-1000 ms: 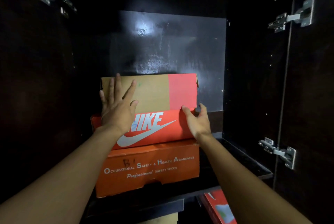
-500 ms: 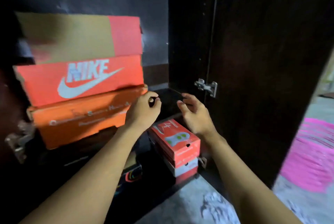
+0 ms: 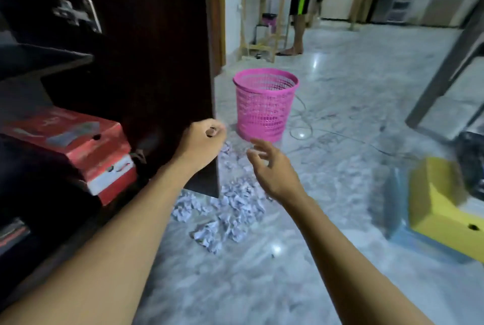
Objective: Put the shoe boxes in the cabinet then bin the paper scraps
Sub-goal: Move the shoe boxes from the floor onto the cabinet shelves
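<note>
Our left grip (image 3: 201, 141) is clenched in a fist in front of the dark cabinet door (image 3: 157, 49), and we see nothing in it. Our right grip (image 3: 273, 167) is loose, with its fingers spread, holding nothing. The paper scraps (image 3: 233, 209) lie in a heap on the floor (image 3: 340, 146) below our grips. The pink bin (image 3: 264, 104) stands just behind them. A red shoe box (image 3: 73, 141) sits inside the cabinet (image 3: 44, 60) on the left. A yellow box (image 3: 445, 209) lies on the floor to the right.
</note>
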Available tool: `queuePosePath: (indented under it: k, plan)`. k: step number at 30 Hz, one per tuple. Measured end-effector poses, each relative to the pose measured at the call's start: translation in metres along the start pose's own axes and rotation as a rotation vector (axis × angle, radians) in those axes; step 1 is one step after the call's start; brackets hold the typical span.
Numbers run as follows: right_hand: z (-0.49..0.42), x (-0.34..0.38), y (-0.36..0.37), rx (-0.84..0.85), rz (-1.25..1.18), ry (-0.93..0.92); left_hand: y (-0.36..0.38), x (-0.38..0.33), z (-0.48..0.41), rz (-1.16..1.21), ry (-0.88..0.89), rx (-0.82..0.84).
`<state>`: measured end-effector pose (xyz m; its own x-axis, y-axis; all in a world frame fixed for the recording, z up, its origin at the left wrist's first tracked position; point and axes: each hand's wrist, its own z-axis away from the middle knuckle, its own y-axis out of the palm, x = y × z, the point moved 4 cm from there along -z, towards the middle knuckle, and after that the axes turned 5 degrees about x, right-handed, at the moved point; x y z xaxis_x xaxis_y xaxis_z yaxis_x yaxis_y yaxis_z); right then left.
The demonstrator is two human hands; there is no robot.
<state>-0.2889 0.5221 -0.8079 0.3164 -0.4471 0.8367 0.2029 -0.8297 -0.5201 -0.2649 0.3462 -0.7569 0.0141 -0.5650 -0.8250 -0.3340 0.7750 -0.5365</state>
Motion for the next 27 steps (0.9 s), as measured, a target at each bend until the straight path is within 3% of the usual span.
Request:
queuePosePath:
  k: [7, 13, 19, 24, 27]
  plan:
    - [0.107, -0.157, -0.112, -0.17, 0.039, 0.26, 0.221, -0.057, 0.032, 0.122, 0.013, 0.354]
    - [0.173, -0.276, -0.201, -0.418, -0.043, 0.534, 0.385, -0.091, 0.065, 0.159, -0.069, 0.64]
    - [0.213, -0.375, -0.265, -0.729, -0.216, 0.774, 0.516, -0.099, 0.072, 0.194, -0.231, 0.768]
    - [0.218, -0.434, -0.313, -1.01, -0.573, 0.792, 0.584, -0.091, 0.059, 0.218, -0.373, 0.806]
    - [0.21, -0.459, -0.333, -1.011, -0.656, 0.694, 0.614, -0.085, 0.051, 0.304, -0.418, 0.873]
